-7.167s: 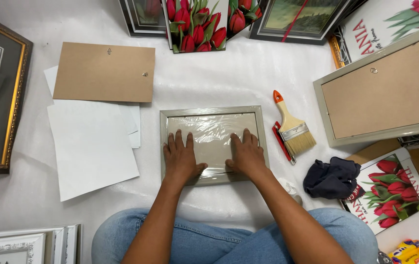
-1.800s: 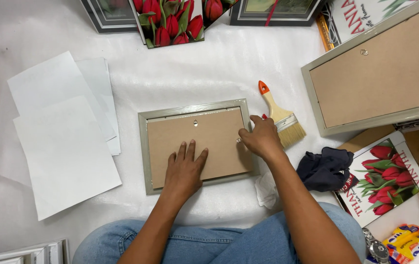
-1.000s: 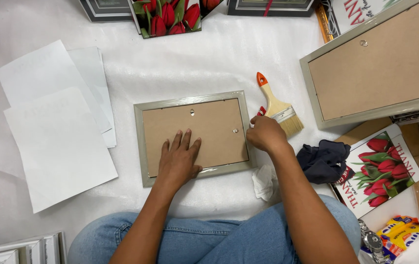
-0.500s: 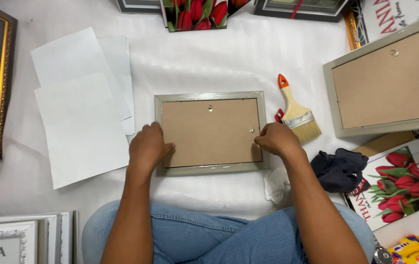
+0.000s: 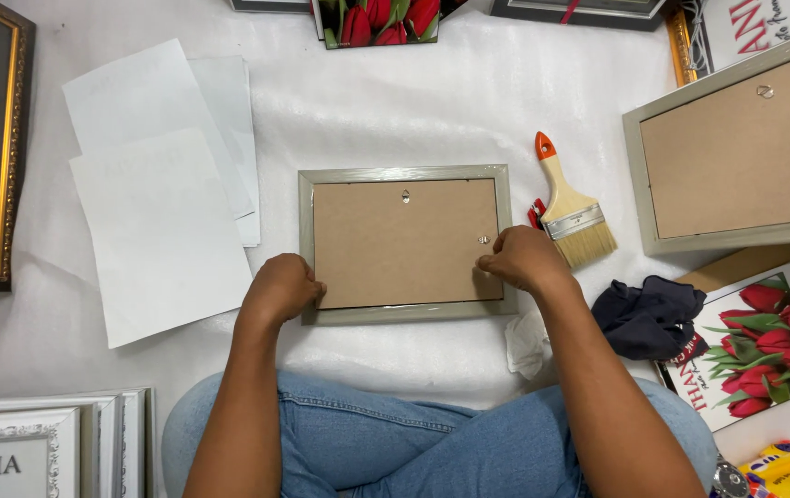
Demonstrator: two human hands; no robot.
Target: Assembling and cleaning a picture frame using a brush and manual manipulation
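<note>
— Where is the picture frame now?

— Face down on the white sheet covering the floor, right in front of the person's crossed legs in jeans. Its brown backing board faces up, a small hanger near its top edge.

— And the hands?

— Well apart, one at each side of the frame. The left hand is curled at the lower left corner, fingers on the frame's edge. The right hand is bunched at the right edge, fingertips pressed by a small metal tab on the backing. Neither lifts the frame; both just press on it.

— What differs from earlier?

— Seven seconds ago both hands lay flat side by side on the open frame, with the backing board lying apart on the sheet above it. Now the board sits inside the frame. About a second ago the left hand was spread flat on the board; it has since slid to the left corner and closed up. The right hand has stayed at the right edge.

— What lies around?

— A paintbrush with an orange tip just right of the frame, a dark cloth beyond the right forearm, white paper sheets to the left, and a larger frame face down at far right.
</note>
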